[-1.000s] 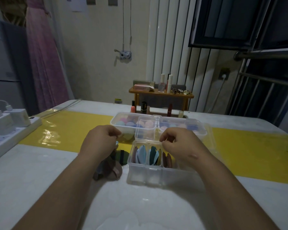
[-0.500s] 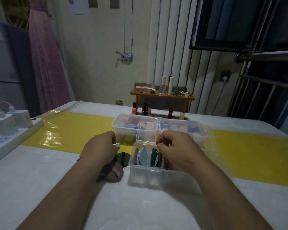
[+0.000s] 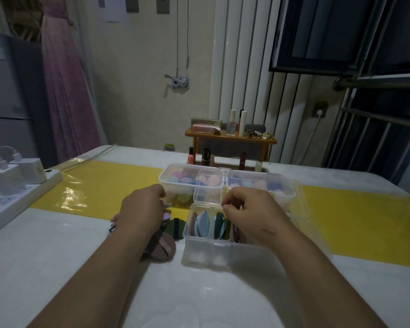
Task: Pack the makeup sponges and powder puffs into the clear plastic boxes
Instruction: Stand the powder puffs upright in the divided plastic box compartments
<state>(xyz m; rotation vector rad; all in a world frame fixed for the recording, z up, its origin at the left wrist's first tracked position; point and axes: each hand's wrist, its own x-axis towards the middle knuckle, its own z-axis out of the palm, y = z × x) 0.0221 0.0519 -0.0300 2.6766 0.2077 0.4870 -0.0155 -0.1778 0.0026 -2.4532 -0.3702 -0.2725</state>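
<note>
Your left hand (image 3: 142, 209): curled over the loose puffs, just left of the near clear box (image 3: 207, 253) — you cannot tell whether it grips one.
Your right hand (image 3: 249, 215): above that box's right side, fingertips bunched; whether they pinch anything is hidden.
Near clear box: on the white table (image 3: 57, 256), with light blue puffs (image 3: 202, 224) and teal puffs (image 3: 219, 222) standing on edge.
Far clear box (image 3: 227, 185): just behind, on the yellow strip (image 3: 118, 185) — pastel sponges inside.
Loose: mauve puff (image 3: 163, 246) and dark green puff (image 3: 175, 229) beside your left wrist.
</note>
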